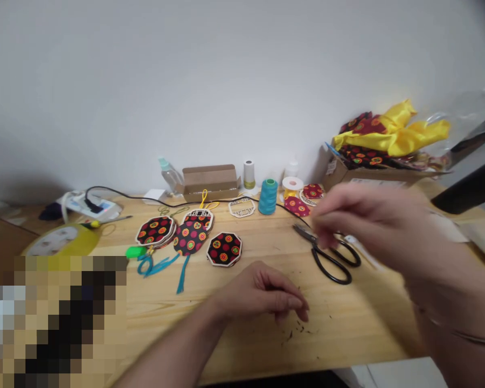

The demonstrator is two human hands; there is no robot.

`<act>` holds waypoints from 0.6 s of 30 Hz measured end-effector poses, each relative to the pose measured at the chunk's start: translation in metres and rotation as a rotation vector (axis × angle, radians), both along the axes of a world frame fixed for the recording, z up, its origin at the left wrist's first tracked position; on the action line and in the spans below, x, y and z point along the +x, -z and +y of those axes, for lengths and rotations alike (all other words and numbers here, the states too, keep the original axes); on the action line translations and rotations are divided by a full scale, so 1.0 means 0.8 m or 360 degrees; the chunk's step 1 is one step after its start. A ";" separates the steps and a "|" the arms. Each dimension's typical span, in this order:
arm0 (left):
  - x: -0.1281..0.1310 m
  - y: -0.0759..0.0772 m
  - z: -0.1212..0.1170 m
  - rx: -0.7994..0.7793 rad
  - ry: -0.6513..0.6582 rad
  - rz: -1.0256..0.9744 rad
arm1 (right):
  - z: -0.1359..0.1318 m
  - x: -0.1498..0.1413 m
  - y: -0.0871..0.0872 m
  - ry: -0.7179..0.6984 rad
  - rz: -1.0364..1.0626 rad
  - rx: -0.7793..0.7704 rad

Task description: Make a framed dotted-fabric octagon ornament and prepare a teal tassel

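My left hand (262, 293) rests low over the wooden table (347, 323), fingers curled together in a pinch above small dark scraps (297, 328); what it holds is too small to make out. My right hand (364, 221) is raised and smeared by motion above black scissors (333, 256), fingertips bunched. Left of my hands lie an octagonal patterned fabric piece (224, 249), a round one (191, 237) and a stack of them (156, 230), with teal tassel cords (157, 265) beside them.
A teal thread spool (268, 196), a white spool (249, 174), an open cardboard box (208, 182) and a bottle (168, 173) stand along the wall. A box with yellow and patterned cloth (388, 137) sits far right. A power strip (91, 207) lies far left.
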State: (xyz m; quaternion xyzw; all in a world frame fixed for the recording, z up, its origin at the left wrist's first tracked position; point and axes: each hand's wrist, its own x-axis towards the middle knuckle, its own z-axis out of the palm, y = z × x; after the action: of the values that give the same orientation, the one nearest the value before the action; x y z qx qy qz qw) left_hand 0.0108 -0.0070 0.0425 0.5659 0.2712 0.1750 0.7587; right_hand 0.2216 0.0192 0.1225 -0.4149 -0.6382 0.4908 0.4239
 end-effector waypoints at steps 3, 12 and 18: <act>-0.004 -0.004 -0.001 -0.0182 0.0236 -0.0008 | 0.007 -0.031 0.038 -0.0192 -0.0268 -0.0089; 0.008 0.020 0.006 -0.0470 -0.0362 -0.0236 | 0.022 -0.047 0.096 0.0092 -0.0261 0.0554; 0.011 0.023 0.018 -0.0836 -0.0745 -0.0446 | 0.007 -0.050 0.100 0.0037 -0.0447 0.0942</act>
State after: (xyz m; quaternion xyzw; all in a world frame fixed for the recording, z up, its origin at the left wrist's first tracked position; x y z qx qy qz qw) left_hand 0.0199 0.0071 0.0242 0.2455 0.3223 0.3438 0.8471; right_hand 0.1819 0.0251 0.0423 -0.3447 -0.8006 0.2172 0.4393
